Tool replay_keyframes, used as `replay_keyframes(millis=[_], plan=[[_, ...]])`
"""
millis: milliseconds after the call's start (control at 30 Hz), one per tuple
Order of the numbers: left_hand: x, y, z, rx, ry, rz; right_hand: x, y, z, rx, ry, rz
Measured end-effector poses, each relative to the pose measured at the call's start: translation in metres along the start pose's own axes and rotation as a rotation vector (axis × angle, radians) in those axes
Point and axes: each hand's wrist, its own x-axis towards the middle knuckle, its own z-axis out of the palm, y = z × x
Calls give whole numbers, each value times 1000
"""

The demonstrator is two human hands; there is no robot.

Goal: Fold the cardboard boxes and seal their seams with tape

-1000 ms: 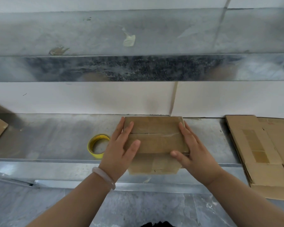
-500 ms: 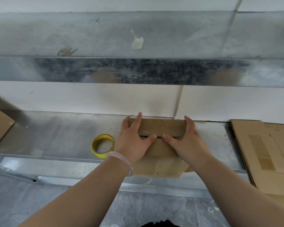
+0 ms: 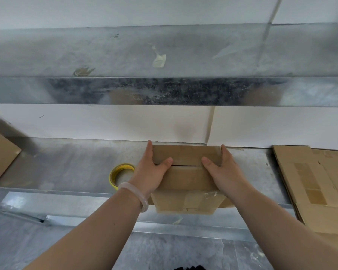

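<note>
A small brown cardboard box (image 3: pixel 186 177) stands on the metal bench (image 3: pixel 66 164) near its front edge, its two top flaps folded down and meeting at a seam across the middle. My left hand (image 3: pixel 151 170) grips the box's left side, thumb pressing on the far flap beside the seam. My right hand (image 3: pixel 221 170) grips the right side the same way, thumb on top. Old tape shows on the box's near face. A yellow roll of tape (image 3: pixel 120 173) lies flat on the bench just left of my left wrist.
Flattened cardboard sheets (image 3: pixel 316 184) lie stacked at the right end of the bench. Another cardboard piece (image 3: pixel 0 154) leans at the far left. A white wall and a metal shelf (image 3: pixel 164 90) rise behind the box.
Both hands slid from flat on the top flaps out to the box's sides, thumbs staying on top. The far flap is pressed down and the box sits slightly farther back.
</note>
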Motion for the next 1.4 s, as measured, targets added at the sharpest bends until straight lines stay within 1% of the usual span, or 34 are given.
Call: replay_keyframes(millis=[133,200,267,333,400,467,533,600,733,800,867,933,1033,1100,1167,1233,1267,1333,1400], plan=[[-2,-4,-1,-134,-45,-86,-2,9,-4,285,-134,172],[-2,-5,-1,-196,-69,-108,-4,6,-5,321,-172,190],[-6,-2,-1,-266,-87,-113,-7,2,-6,345,-167,194],[-11,2,-1,-309,-68,-115,-11,1,-6,368,-167,194],[-20,3,1,-365,-49,-159,-20,4,-7,384,-177,198],[-32,3,0,-363,-52,-178,-28,8,-9,364,-185,214],[-46,4,-4,-334,-47,-148,-38,7,-15,411,-198,218],[-60,6,-8,-348,-17,-118,-50,3,-23,462,-183,182],[-80,8,-17,-508,82,-83,-78,-5,-37,500,-154,81],[-89,10,-25,-537,74,8,-90,-6,-41,572,-152,41],[-95,14,-31,-536,20,120,-96,-4,-46,636,-165,-25],[-97,15,-38,-565,-24,197,-97,-2,-52,664,-235,-138],[-90,5,-41,-557,-25,237,-93,5,-57,563,-308,-288],[-84,-4,-38,-535,-5,189,-87,13,-53,440,-315,-326],[-77,-10,-31,-497,-21,125,-80,27,-44,319,-277,-332],[-72,-15,-23,-412,-38,123,-72,44,-34,221,-231,-349],[-70,-18,-20,-385,-32,131,-69,51,-31,194,-213,-361],[-71,-24,-16,-421,-26,148,-65,61,-25,166,-177,-357],[-72,-32,-14,-458,-34,167,-62,66,-23,241,-149,-328]])
